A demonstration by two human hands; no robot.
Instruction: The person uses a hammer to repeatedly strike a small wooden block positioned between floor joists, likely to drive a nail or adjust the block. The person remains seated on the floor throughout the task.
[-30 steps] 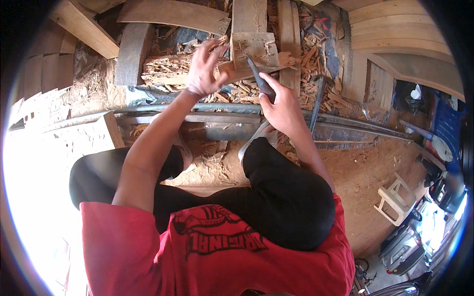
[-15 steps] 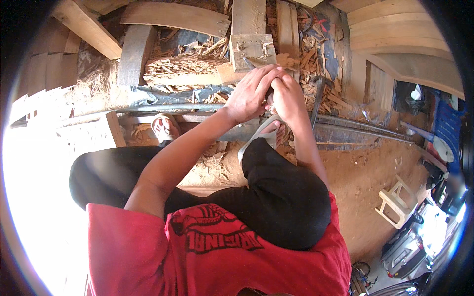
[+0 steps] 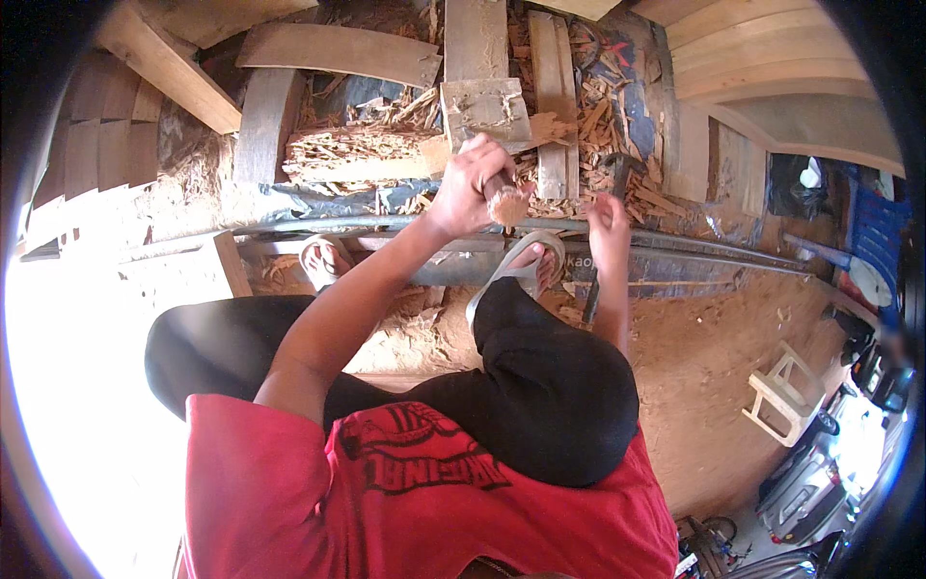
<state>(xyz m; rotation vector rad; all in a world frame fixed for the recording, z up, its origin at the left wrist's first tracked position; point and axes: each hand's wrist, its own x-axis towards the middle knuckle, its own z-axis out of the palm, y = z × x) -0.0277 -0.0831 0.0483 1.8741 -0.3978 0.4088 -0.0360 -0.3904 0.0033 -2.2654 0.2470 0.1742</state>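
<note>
My left hand (image 3: 470,183) is closed round the stout wooden handle of a chisel (image 3: 505,203), whose frayed butt end faces up toward me. The chisel's narrow metal part shows just beyond my fingers, beside a wooden block (image 3: 487,111) with a rough, chipped top. My right hand (image 3: 608,224) is apart from it, to the right, with fingers loosely bent and parted. Directly behind that hand runs a dark, long-handled tool (image 3: 618,172); its exact kind is unclear. I see no firm grip on it.
Planks (image 3: 338,48) and wood chips (image 3: 357,150) cover the ground ahead. Stacked boards (image 3: 772,58) stand at far right. A long metal pipe (image 3: 318,222) crosses before my sandalled feet. A small wooden stool (image 3: 786,396) and a parked vehicle (image 3: 801,492) are at right.
My hands were together on the chisel. My right hand has let go and moved right, toward the long-handled tool. My left hand keeps the chisel, now tilted with its butt showing.
</note>
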